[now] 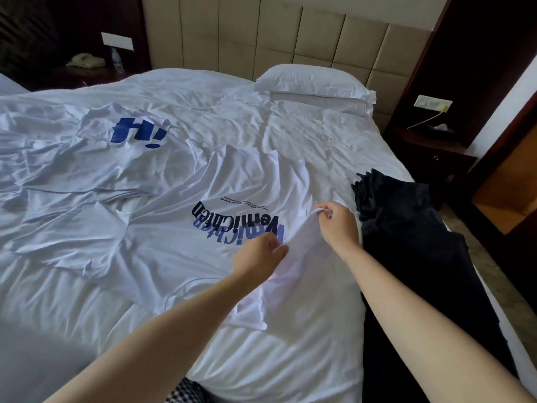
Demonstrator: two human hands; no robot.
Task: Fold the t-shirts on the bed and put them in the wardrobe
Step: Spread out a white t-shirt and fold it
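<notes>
While left hand (258,254) and right hand (338,225) pinch the raised edge of the shirt (238,175) lying mid-frame on the bed (290,362), the first fold looks under way, next needing that edge carried leftward and laid flat.

Black garment (406,242) just beside hands' right.

Looking forward and down from head height, wide-angle, sitting close over the near edge of the bed (290,120), facing its padded headboard (319,39), taking in the left nightstand (87,75) and right nightstand (430,152) at the margins.
</notes>
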